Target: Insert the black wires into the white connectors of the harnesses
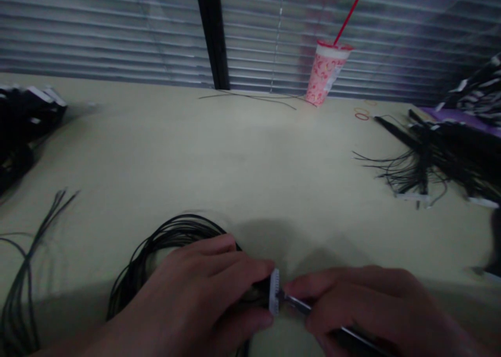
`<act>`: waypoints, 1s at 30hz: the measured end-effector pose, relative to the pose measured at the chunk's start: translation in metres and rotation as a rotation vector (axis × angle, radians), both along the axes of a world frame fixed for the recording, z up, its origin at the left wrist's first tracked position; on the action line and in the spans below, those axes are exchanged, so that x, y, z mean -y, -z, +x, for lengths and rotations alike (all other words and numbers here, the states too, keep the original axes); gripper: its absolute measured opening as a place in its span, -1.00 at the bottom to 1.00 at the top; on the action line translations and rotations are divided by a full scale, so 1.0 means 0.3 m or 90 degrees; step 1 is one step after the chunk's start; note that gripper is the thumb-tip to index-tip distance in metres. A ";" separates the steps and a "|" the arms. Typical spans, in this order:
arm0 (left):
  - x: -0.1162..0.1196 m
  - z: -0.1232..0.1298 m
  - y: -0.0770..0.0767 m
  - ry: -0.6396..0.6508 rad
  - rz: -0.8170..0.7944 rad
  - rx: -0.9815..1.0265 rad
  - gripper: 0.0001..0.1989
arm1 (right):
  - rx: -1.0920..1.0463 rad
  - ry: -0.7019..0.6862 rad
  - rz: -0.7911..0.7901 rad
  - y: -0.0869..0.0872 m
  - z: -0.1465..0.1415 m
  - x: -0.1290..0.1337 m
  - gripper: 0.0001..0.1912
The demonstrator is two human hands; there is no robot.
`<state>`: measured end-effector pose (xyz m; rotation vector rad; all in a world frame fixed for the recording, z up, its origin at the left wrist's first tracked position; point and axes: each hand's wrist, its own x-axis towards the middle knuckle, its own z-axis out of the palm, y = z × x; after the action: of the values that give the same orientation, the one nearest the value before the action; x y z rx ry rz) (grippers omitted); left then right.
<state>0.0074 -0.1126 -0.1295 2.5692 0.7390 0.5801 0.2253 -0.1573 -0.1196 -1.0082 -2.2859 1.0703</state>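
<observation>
While the left hand (207, 289) pinches the white plug (274, 293) between thumb and finger in the head view, the right hand (364, 305) grips a slim metal tool (299, 305), its tip at or just beside the plug's right face; black wires (180, 225) already run leftward from the plug, so it seems at least partly wired, though blur hides whether any slots remain unfilled; well left of the plug, loose wires (29, 255) show upper ends without plugs, and far right of it lies a dark wire bundle (422, 161)

A wiring workshop, by the look — black wire bundles (126, 290) and white connectors (274, 293) across a pale worktable (235, 158).
</observation>
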 end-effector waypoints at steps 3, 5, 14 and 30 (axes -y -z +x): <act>-0.003 0.000 0.001 0.031 -0.052 0.006 -0.89 | 0.003 -0.013 0.032 -0.026 -0.011 -0.017 -0.89; -0.006 0.000 -0.001 0.042 -0.047 0.018 -0.91 | -0.030 -0.012 0.023 -0.028 -0.020 -0.021 -0.87; -0.008 -0.003 0.000 0.034 -0.073 -0.024 -0.87 | -0.116 0.084 0.051 0.012 -0.035 -0.010 -0.80; -0.004 -0.002 0.007 0.025 -0.060 -0.011 -0.83 | -0.125 0.169 0.040 0.027 -0.037 0.003 -0.76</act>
<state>0.0069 -0.1113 -0.1317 2.4983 0.7018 0.4996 0.2142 -0.1583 -0.1277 -1.0940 -1.9536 0.9370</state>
